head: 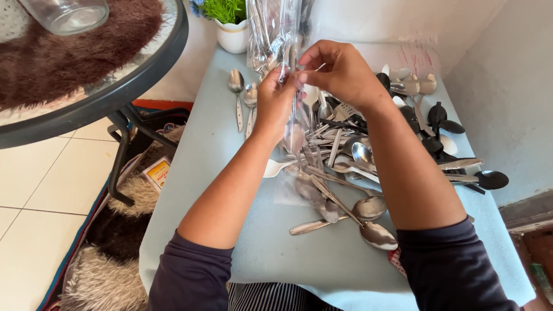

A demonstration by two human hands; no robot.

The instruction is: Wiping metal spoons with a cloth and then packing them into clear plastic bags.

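My left hand (275,102) and my right hand (340,72) meet above the table and pinch the top of a narrow clear plastic sleeve (295,124) with a metal spoon inside it. The sleeve hangs down from my fingertips over a heap of loose spoons (340,167). Both hands are closed on the sleeve's upper edge. Under my forearms lie several large steel spoons (371,230) and an empty clear sleeve (299,190).
A pale blue cloth (201,173) covers the small table. Two steel spoons (237,92) lie apart at the left. Black spoons (461,173) sit at the right. A bag of packed cutlery (271,34) and a white plant pot (232,34) stand behind. A round glass table (103,92) is at the left.
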